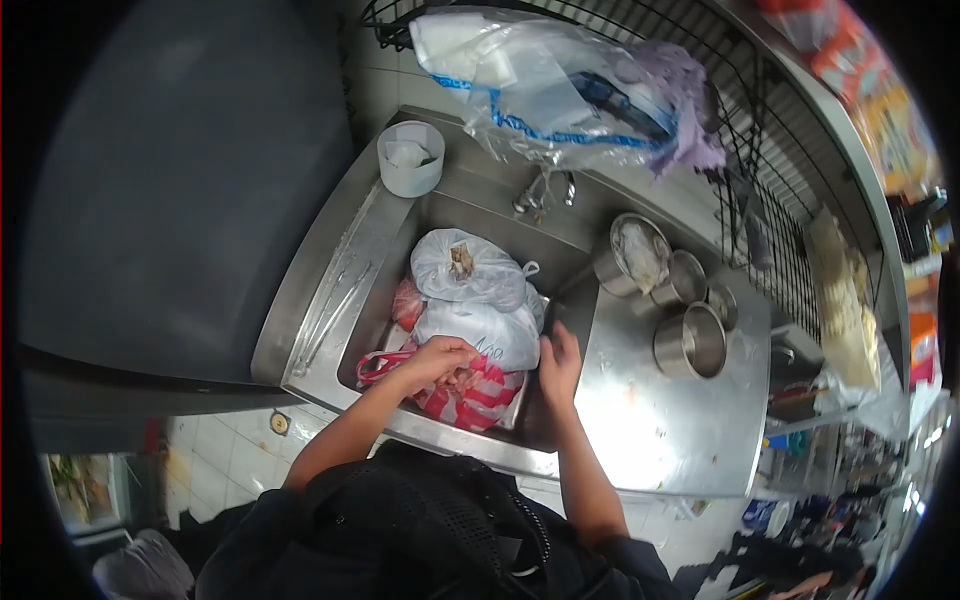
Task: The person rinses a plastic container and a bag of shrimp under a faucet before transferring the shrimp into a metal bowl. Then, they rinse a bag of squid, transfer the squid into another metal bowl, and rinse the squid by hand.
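My left hand (442,360) is bent over the mouth of a red-and-white striped plastic bag (497,388) in the sink, its fingers closed at the bag's edge. Pinkish pieces that look like raw meat (458,383) show in the bag's opening, partly hidden by that hand. To the right, my right hand (561,365) is held with fingers apart and nothing in them, by the sink's right wall. Just beyond both hands lies a white plastic bag (490,335) with dark handwriting. Behind it rests a knotted whitish bag (450,265), with a reddish bag (407,304) at its left.
Several metal pots, one being this pot (690,341), stand on the steel drainboard (640,430) at right. A white tub (411,160) sits at the back left corner, near the faucet (543,195). A wire rack (770,230) with plastic bags (540,85) hangs above.
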